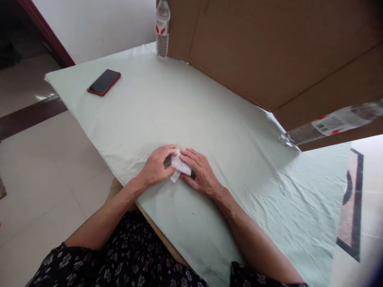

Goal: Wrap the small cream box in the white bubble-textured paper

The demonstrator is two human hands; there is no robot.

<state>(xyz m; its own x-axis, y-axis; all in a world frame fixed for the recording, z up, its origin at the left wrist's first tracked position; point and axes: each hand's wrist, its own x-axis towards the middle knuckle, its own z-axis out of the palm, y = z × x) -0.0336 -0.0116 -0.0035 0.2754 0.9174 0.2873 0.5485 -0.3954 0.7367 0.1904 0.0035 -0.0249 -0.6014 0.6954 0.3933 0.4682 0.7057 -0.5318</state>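
Between my two hands, low over the pale green cloth, is a small white packet point(181, 164) that looks like a folded tissue or wrapped bundle. A thin whitish flap sticks out from its lower left side. My left hand point(158, 164) grips the packet's left edge between thumb and fingers. From the other side, my right hand point(200, 169) is curled around it, fingers lying over its top and thumb below. Both hands are closed on the same packet. What may be inside it is hidden.
A red-cased phone point(104, 82) lies at the table's far left. A brown cardboard panel point(239, 48) stands along the back, with a water bottle point(162, 32) upright at its left end and another bottle point(332, 123) at its right. Green cloth point(143, 107) covers the table.
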